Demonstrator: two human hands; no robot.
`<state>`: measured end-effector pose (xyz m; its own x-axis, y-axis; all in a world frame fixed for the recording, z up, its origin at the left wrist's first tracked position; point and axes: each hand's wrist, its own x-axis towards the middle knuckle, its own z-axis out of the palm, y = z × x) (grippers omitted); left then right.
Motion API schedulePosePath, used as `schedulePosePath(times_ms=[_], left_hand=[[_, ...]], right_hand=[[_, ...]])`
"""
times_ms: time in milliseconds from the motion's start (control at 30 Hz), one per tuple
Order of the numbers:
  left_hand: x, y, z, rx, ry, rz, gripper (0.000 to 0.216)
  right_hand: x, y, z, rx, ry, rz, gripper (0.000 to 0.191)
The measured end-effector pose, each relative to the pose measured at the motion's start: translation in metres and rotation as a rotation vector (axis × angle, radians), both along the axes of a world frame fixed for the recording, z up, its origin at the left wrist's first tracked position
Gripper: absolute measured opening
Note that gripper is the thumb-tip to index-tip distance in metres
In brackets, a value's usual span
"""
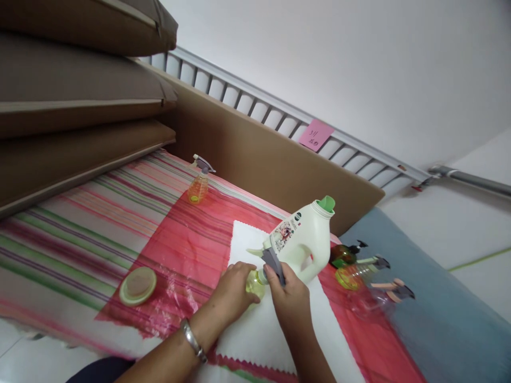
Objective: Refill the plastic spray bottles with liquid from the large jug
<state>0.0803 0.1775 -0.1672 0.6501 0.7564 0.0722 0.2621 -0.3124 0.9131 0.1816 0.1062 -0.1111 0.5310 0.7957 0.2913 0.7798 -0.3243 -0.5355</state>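
A person works over a striped tablecloth (80,213), both hands on one small spray bottle (255,287) at the near middle of the scene. The left hand (235,290), below a silver bracelet (194,340), curls around the yellow-tinted body, thumb and fingers partly closed against its sides. The right hand (291,295), fingers bent in, grips the bottle's gray trigger head (273,262), whose pale nozzle points left.

The bottle is above a white cloth (259,332) with zigzag edges, spread over a translucent red sheet (199,229). Just beyond the hands is a pale green jug (309,229) with a printed label and a bright green spout (326,204).

To the left lies a round, pale lid (138,286); farther back, another spray bottle (198,187) with ridged sides stands near a brown board (239,138). To the right are an amber pump bottle (342,256), a yellow-and-clear spray bottle (355,274) and a pinkish clear spray bottle (375,300).

Brown cushions (80,80) are stacked at far left, and a pink handwritten note (316,134) hangs on the metal railing (217,88) behind the board.
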Motion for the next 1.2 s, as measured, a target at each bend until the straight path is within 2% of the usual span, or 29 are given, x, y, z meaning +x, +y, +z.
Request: schedulePosePath(times_ms=[333,500,667,800,933,1067,1200], left_hand=[[0.001,-0.003,0.002,0.033,-0.025,0.014,0.059],[0.007,-0.007,0.01,0.078,-0.173,0.102,0.034],[0.017,-0.011,0.009,0.098,-0.201,0.209,0.016],[0.017,-0.011,0.006,0.085,-0.239,0.214,0.016],[0.012,-0.005,0.006,0.021,-0.238,0.154,0.018],[0.011,-0.003,0.006,0.017,-0.249,0.101,0.021],[0.012,-0.002,0.006,0.021,-0.245,0.137,0.025]], right_hand=[[0.003,-0.001,-0.005,-0.016,0.037,0.0,0.035],[0.002,0.002,0.002,-0.028,0.03,0.049,0.035],[0.001,0.002,0.01,-0.049,0.015,0.079,0.036],[0.006,0.003,0.014,-0.057,0.004,0.155,0.033],[0.013,0.005,0.015,-0.05,0.001,0.234,0.028],[0.013,0.005,0.014,-0.035,0.001,0.205,0.029],[0.01,0.003,0.012,-0.027,-0.001,0.18,0.03]])
